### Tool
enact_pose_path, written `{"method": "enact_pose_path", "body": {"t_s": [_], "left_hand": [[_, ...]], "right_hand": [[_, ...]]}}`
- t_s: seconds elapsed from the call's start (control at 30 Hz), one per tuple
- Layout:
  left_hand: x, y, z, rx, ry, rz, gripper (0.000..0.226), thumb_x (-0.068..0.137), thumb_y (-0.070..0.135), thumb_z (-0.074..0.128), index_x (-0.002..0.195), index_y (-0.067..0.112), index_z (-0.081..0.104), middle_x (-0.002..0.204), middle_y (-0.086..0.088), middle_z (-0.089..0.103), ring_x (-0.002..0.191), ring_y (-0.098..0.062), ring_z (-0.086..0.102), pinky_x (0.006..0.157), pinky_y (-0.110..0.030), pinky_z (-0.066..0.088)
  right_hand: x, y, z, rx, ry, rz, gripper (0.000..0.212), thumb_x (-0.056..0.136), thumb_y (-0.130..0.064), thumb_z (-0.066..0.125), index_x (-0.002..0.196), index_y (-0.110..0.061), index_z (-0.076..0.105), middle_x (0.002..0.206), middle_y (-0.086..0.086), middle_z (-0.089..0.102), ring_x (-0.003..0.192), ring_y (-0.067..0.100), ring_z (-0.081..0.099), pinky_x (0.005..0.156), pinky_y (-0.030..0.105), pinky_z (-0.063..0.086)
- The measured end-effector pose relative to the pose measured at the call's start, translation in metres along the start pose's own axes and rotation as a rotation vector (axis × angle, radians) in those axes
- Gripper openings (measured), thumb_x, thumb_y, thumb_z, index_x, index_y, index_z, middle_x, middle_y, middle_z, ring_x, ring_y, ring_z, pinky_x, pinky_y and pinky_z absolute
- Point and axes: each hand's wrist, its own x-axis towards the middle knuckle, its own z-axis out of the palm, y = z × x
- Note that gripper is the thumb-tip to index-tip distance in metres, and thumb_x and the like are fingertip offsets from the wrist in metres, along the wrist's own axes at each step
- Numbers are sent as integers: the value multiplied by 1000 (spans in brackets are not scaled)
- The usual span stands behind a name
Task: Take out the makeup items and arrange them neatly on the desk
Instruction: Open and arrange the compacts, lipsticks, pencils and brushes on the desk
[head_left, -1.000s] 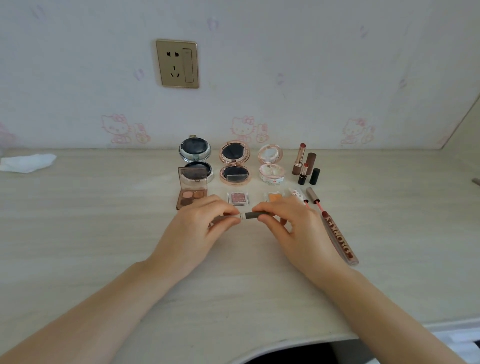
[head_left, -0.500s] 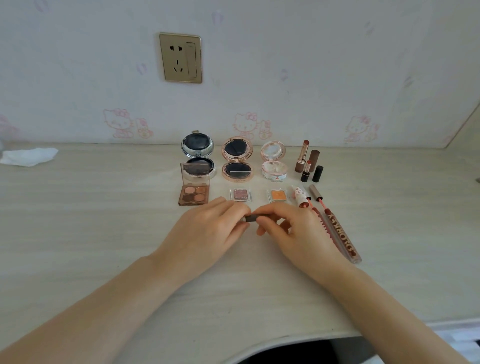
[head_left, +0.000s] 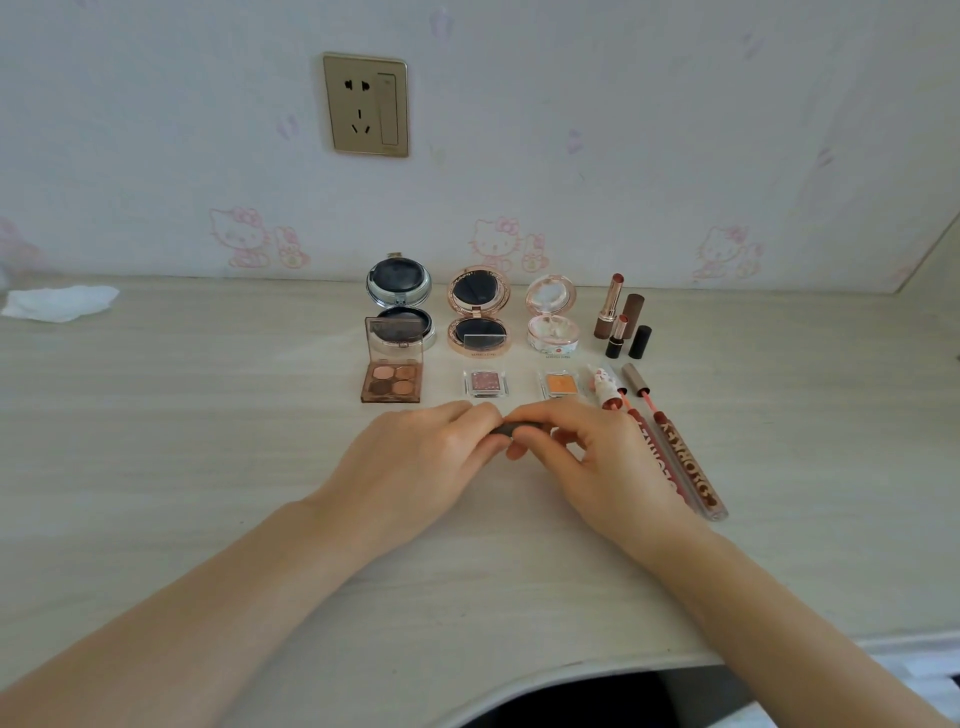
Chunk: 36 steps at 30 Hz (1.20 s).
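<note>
Pale wood-grain desk (head_left: 156, 467) up front, and the person's left hand (head_left: 415, 467) and right hand (head_left: 597, 467) meet in the middle, fingers of both pinched round a thin dark makeup pencil (head_left: 519, 429) held just above it. Right behind sit the eyeshadow palette (head_left: 391, 384), two small single shadows and the lip glosses (head_left: 685, 462). Then come three open compacts (head_left: 478, 312) and lipsticks (head_left: 621, 317) near the wall.

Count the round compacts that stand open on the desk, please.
3, in one row by the wall: silver compact left, rose-gold compact middle, pale pink compact right. None seems hidden.
</note>
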Motion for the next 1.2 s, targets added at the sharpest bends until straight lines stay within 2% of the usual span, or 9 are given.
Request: {"method": "enact_pose_path", "body": {"t_s": [0.1,0.2,0.37,0.47,0.6,0.8,0.9,1.03,1.2], "left_hand": [[1,-1,1,-89,-30,-67,25,95,41,45,81,22,51,64,9,44,69,-25,56,55,-33,33],[3,-1,1,-125,-67,-100,26,94,42,47,76,25,41,58,11,33,63,-19,45,57,-29,25],[2,-4,0,-129,-84,-107,40,91,51,43,75,15,51,55,11,37,59,-14,40,54,-30,27],[3,-7,0,-144,-79,-105,45,88,57,42,69,17,47,53,10,38,55,-16,41,52,-31,30],[3,-13,-4,-217,-81,-88,48,82,64,40,57,24,36,44,8,32,46,-13,37,46,-23,26],[3,-18,-1,-143,-65,-112,57,76,76,41,72,20,53,62,11,48,62,-7,49,56,-23,38],[1,-17,0,-170,-43,-81,44,89,55,35,79,20,58,69,12,47,66,-7,47,57,-20,36],[1,-20,2,-212,-16,-89,28,87,22,39,94,16,65,79,10,51,72,-6,45,65,-20,36],[2,-25,2,-183,34,-129,37,91,2,51,124,14,62,94,10,53,87,3,41,77,-12,33]], "right_hand": [[0,0,1,13,6,-17,20,91,-42,48,102,-39,64,83,-23,67,83,11,64,73,35,53],[0,-1,-1,11,7,-28,20,92,-39,50,102,-36,68,82,-21,68,85,10,65,75,33,53],[-2,-3,-4,-5,-11,-70,17,94,-24,56,100,-26,72,81,-18,67,84,5,62,76,17,46],[-2,-5,-5,-40,-8,-109,17,94,-19,57,99,-23,73,79,-17,64,78,3,57,73,11,39],[-3,-5,-5,1,16,-128,18,92,-19,61,104,-24,73,81,-21,64,79,1,57,74,11,39],[-2,1,-5,48,80,-23,26,86,-23,68,107,-38,70,90,-22,66,84,8,60,75,19,49],[-1,1,-5,46,107,15,31,85,-16,69,103,-42,69,95,-22,68,86,7,61,75,20,50],[-1,-1,-9,95,160,52,36,84,-10,68,98,-42,68,97,-22,68,94,6,62,78,19,51],[1,2,-15,155,273,201,32,85,-13,68,94,-44,69,95,-24,68,81,1,63,72,12,48]]}}
